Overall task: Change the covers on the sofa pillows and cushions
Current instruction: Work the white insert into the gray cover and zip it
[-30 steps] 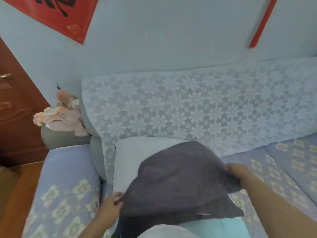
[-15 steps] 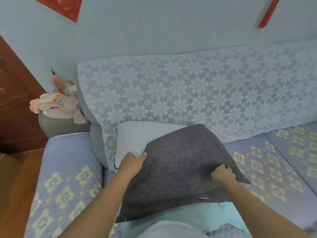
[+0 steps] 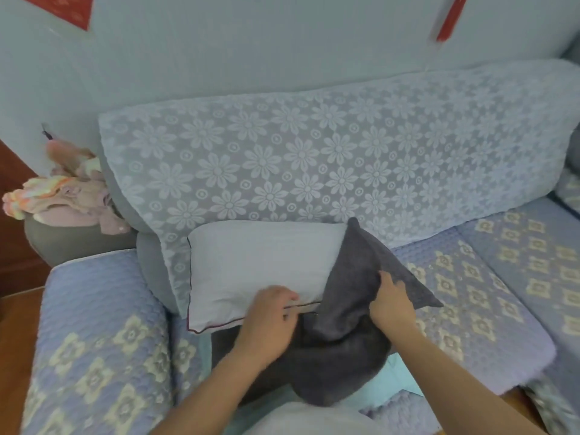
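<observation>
My left hand (image 3: 270,318) lay palm down with its fingers curled along the lower edge of the pale pillow (image 3: 260,271), at the dark piping where the grey cover (image 3: 342,309) began; whether it pinched that edge or only pressed on it I could not tell. My right hand (image 3: 390,304), just beside it, was closed on a fold of the grey cover, fingers sunk into the cloth. The cover worked as a sack: only the right end of the pillow sat inside it, while most of the pillow stuck out bare beyond my left hand. One corner of the cover rose in a point above my right hand, and the rest slumped in a heap beneath both wrists, toward my body. The pillow stood on the quilted sofa seat (image 3: 470,309), leaning against the backrest with the lace flower throw (image 3: 314,158) beyond my hands. Far off past my left hand, a pile of pinkish clothes (image 3: 69,189) sat on the grey end of the sofa, behind the quilted armrest (image 3: 94,324).
</observation>
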